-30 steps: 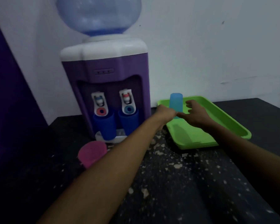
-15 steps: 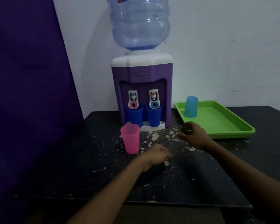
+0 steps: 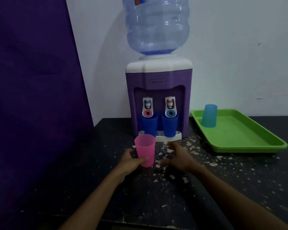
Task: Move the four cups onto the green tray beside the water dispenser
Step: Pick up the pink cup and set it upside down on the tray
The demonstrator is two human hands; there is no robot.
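Since half a second ago, the left hand (image 3: 131, 161) has closed its grip on the pink cup (image 3: 145, 149), seemingly still on the counter (image 3: 206, 188); the right hand (image 3: 179, 156) hovers released. One light-blue cup (image 3: 209, 115) stands on the green tray (image 3: 249, 143), so this likely goes second.

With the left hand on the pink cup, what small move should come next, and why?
Probably lift the pink cup and carry it right to the green tray. The left hand already wraps its lower half, the right hand is open beside it, and only the light blue cup is on the tray.
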